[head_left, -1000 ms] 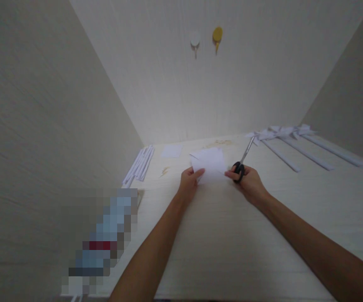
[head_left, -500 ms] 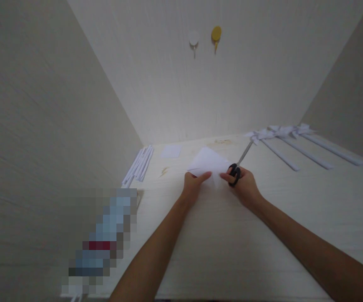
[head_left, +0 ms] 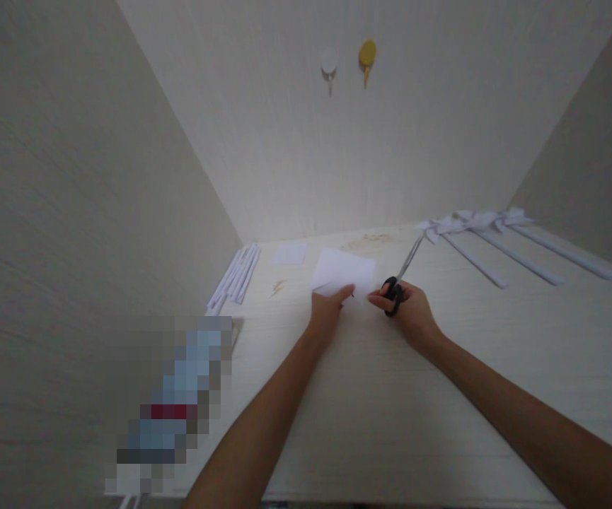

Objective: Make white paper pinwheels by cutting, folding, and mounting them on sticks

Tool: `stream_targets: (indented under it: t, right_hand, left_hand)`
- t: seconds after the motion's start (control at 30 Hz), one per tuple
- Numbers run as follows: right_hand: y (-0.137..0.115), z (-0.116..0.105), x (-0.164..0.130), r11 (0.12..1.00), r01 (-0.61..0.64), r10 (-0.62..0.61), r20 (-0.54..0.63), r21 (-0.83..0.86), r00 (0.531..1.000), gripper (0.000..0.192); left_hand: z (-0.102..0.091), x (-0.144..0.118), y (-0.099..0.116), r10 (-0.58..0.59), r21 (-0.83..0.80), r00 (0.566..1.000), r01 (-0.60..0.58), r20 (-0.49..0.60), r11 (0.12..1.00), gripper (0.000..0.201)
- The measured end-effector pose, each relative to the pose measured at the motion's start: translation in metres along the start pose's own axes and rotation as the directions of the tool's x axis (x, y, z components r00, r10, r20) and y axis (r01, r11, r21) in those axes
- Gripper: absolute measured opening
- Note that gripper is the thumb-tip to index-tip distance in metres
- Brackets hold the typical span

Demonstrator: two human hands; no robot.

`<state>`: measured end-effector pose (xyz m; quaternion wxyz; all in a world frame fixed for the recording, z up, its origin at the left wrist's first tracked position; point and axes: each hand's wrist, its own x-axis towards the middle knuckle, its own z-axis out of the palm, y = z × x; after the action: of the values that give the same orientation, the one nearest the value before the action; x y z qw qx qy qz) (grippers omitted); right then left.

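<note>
In the head view, a sheet of white paper [head_left: 342, 270] is pinched at its near edge by my left hand [head_left: 331, 305], thumb on top. My right hand [head_left: 410, 311] grips black-handled scissors [head_left: 395, 291], whose blades point away toward the back right. The thumb and fingertips of that hand are beside the paper's right corner; I cannot tell whether they touch it. Another small white paper square [head_left: 289, 253] lies flat at the back, left of the held sheet.
A bundle of rolled white paper sticks [head_left: 235, 274] lies back left. Three paper pinwheels on sticks [head_left: 518, 251] rest back right. A blurred-out object [head_left: 178, 396] stands along the left wall. A white hook [head_left: 330, 62] and a yellow hook [head_left: 368, 55] are on the back wall.
The paper has turned and shifted left, from a corner pointing away to a straighter far edge. My right fingers have drawn back slightly from its middle. The scissors stay in my right hand.
</note>
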<state>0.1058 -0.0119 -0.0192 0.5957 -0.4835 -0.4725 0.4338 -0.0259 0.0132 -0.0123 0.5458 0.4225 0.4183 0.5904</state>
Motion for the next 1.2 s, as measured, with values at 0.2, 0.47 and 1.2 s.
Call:
stream_targets:
  t: [0.2,0.47,1.2]
  right_hand:
    - [-0.003,0.002,-0.002,0.994,-0.003,0.018,0.138,-0.106,0.99,0.027]
    - [-0.003,0.004,-0.004,0.986,0.044,-0.019,0.153,-0.159,0.988,0.027]
    - [0.0,0.003,-0.002,0.987,0.089,-0.084,0.039,-0.138,0.996,0.027]
  left_hand:
    - [0.002,0.001,0.001,-0.035,-0.166,0.999,0.029,-0.035,0.986,0.025]
    - [0.006,-0.004,0.008,-0.04,-0.019,0.993,0.038,-0.112,0.999,0.02]
    - [0.001,-0.002,-0.006,0.015,-0.018,0.991,-0.013,0.131,1.0,0.024]
